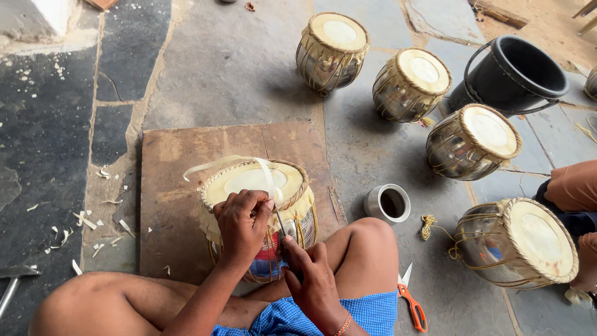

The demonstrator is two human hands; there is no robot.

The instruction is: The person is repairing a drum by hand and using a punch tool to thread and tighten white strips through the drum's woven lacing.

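Note:
A shiny metal drum (261,186) with a pale skin head and woven rim stands on a brown board (180,186) between my knees. My left hand (242,224) grips the near rim of the drum and pinches a pale flat strap (264,174) that loops over the head. My right hand (311,274), wearing an orange wrist thread, holds a thin metal tool (281,224) whose tip points up toward the rim beside my left fingers.
Several similar drums lie on the stone floor: (331,51), (412,84), (472,141), (516,242). A black bucket (513,74), a small cup (388,203), orange-handled scissors (411,302), a yellow cord (428,225), a hammer (15,280). Another person's knee (572,186) at right.

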